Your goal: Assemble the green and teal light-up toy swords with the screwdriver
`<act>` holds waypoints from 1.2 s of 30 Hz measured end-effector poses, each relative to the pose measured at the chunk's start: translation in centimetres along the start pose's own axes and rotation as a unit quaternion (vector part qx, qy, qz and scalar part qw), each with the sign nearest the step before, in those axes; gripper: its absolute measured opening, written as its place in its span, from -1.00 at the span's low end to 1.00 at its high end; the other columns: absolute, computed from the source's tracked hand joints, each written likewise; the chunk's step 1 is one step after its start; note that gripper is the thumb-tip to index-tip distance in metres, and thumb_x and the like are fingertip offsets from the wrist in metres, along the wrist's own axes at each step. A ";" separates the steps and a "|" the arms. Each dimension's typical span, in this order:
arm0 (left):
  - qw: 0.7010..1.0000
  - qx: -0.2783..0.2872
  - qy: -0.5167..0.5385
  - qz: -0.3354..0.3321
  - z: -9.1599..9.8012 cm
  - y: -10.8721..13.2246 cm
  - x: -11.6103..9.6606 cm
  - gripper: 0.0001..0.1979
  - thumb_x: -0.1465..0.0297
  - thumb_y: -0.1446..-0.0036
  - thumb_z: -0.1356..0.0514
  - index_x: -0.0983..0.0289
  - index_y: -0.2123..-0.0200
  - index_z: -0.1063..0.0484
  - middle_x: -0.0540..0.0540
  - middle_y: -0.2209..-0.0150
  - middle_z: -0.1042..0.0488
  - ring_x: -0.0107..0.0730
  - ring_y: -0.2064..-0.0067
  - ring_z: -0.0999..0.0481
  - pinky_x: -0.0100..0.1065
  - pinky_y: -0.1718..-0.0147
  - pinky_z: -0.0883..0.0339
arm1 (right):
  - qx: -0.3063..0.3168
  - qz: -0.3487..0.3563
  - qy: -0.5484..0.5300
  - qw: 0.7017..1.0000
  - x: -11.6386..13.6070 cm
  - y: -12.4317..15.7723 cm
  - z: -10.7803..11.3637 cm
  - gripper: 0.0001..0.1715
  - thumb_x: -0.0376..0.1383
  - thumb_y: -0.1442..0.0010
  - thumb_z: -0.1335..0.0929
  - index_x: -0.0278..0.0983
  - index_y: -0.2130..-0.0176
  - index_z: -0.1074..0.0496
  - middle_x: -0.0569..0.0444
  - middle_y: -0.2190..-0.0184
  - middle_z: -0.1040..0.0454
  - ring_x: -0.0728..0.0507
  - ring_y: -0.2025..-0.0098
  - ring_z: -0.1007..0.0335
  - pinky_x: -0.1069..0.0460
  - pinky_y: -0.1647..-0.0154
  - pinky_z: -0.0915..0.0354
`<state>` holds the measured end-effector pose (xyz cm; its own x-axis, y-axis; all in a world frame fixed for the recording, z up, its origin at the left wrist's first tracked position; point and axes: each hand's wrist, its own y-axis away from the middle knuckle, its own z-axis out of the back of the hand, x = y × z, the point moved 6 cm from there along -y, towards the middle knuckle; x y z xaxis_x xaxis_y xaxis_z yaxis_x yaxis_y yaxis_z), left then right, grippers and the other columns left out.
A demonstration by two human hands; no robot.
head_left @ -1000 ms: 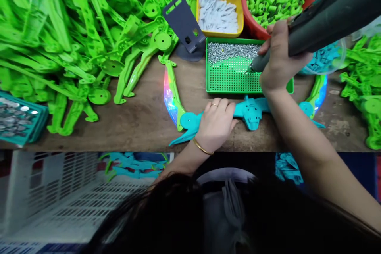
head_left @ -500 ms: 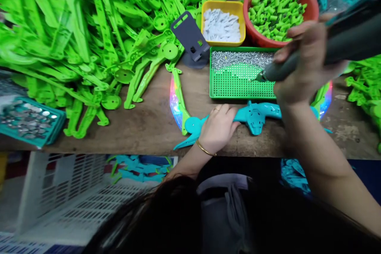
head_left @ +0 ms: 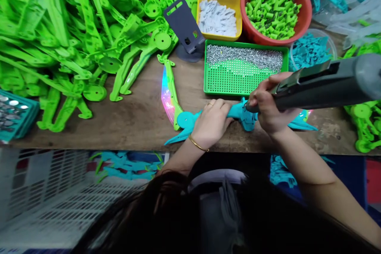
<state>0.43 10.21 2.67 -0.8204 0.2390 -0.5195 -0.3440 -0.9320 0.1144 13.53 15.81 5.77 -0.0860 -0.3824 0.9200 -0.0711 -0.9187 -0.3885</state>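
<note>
A turquoise plastic toy bow point(head_left: 238, 112) lies across the front of the wooden bench. Its green left limb point(head_left: 172, 95) carries a clear strip glowing pink and blue. Wrapped over the bow's left arm is my left hand point(head_left: 210, 123), closed, with a bracelet at the wrist. My right hand point(head_left: 272, 107) grips a dark power screwdriver point(head_left: 315, 87) near its front end. The driver's tip reaches the bow's middle block; whether a screw sits under it I cannot tell. Part of the bow's right side is hidden behind the right hand and tool.
Just beyond the bow is a green perforated tray point(head_left: 232, 83) of small screws. Behind stand a yellow box point(head_left: 219, 36) of white pieces, a red bowl point(head_left: 306, 12) of green parts and a grey stand point(head_left: 186, 27). Green limbs point(head_left: 98, 16) are heaped at left; a white crate point(head_left: 53, 190) sits below.
My right hand has brought the screwdriver from over the screw tray down to the bow's middle block. My left hand keeps its hold on the bow. The view has shifted slightly.
</note>
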 end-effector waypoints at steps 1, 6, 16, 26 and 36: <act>1.000 -0.003 0.007 -0.010 0.0 0.1 -0.4 -0.63 0.33 -0.21 -0.16 0.30 -0.06 -0.35 0.19 0.00 -0.42 -0.11 -0.05 -0.35 -0.12 -0.05 -0.24 | 0.006 0.003 0.007 1.000 -0.3 0.2 0.0 -0.53 0.06 0.00 -0.43 -0.03 0.15 -0.30 0.26 0.50 -0.33 -0.03 0.49 -0.37 -0.07 0.36 -0.47; 0.999 -0.028 -0.018 -0.031 -0.8 0.2 -2.6 -0.04 -0.07 0.04 -0.29 0.44 -0.25 -0.11 0.36 -0.19 -0.27 0.08 -0.20 -0.22 0.00 -0.19 -0.04 | 0.012 0.055 -0.009 0.998 1.3 -0.3 -0.6 -0.64 0.00 -0.05 -0.43 -0.03 0.20 -0.32 0.28 0.53 -0.31 0.01 0.57 -0.31 -0.03 0.46 -0.46; 0.993 -0.059 -0.105 -0.012 -1.8 0.1 -2.8 -0.05 -0.04 0.06 -0.32 0.50 -0.22 -0.18 0.33 -0.06 -0.38 0.00 -0.04 -0.33 -0.12 -0.05 -0.17 | -0.193 0.075 0.039 0.978 -1.9 -8.3 -1.3 -0.51 0.21 -0.06 -0.35 -0.10 0.31 -0.25 0.15 0.41 -0.41 0.04 0.60 -0.19 -0.02 0.59 -0.26; 0.991 -0.070 -0.116 -0.015 -2.1 0.3 -2.8 -0.05 -0.05 0.02 -0.29 0.52 -0.24 -0.16 0.33 -0.08 -0.37 -0.01 -0.07 -0.32 -0.14 -0.09 -0.16 | -0.099 0.024 -0.026 0.994 -4.2 -8.4 -1.6 -0.45 0.18 -0.02 -0.41 -0.05 0.14 -0.27 0.18 0.39 -0.41 0.00 0.54 -0.25 -0.04 0.50 -0.28; 0.990 -0.083 -0.114 -0.016 -2.1 0.0 -2.9 0.04 -0.17 0.08 -0.24 0.55 -0.21 -0.18 0.41 -0.10 -0.35 0.07 -0.09 -0.32 -0.10 -0.10 -0.14 | -0.062 0.108 -0.064 0.990 6.3 -1.1 2.8 -0.74 -0.16 -0.15 -0.42 -0.05 0.12 -0.43 0.26 0.38 -0.49 0.10 0.65 -0.28 0.12 0.68 -0.26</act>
<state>3.77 8.90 2.39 -0.8985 0.3076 -0.3132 -0.3077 -0.9501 -0.0504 15.84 14.13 12.19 0.0132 -0.5846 0.8112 -0.1861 -0.7986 -0.5724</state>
